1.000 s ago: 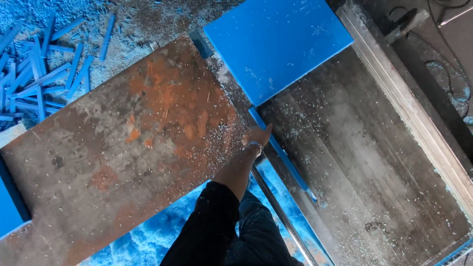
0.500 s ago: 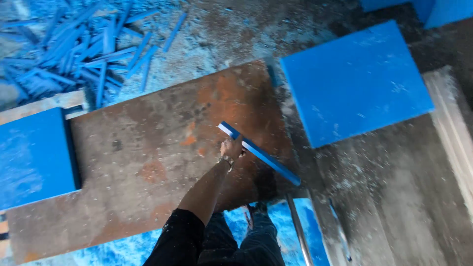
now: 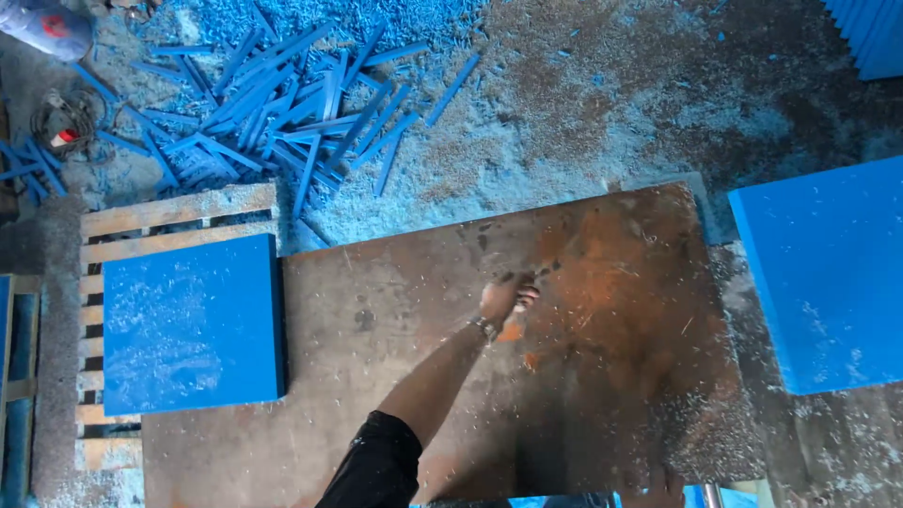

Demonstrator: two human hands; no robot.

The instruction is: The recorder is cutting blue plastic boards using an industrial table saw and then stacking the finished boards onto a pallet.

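My left hand (image 3: 503, 301) reaches out over the middle of a large rusty metal plate (image 3: 395, 376), on an arm in a black sleeve with a watch at the wrist. Its fingers are loose, slightly blurred, and hold nothing. A pile of thin blue strips (image 3: 282, 103) lies on the dusty floor beyond the plate's far left corner. My right hand is not visible. A small skin-coloured shape (image 3: 658, 484) shows at the bottom edge; I cannot tell what it is.
A blue square board (image 3: 193, 325) lies on a wooden pallet (image 3: 179, 209) left of the plate. Another blue board (image 3: 828, 282) lies at the right. Blue shavings and sawdust cover the floor. A grey cylinder (image 3: 42, 26) sits at the top left.
Half a second ago my left hand held a long blue strip over the plate; now the strip is gone from the hand. The view has swung left, toward the strip pile.
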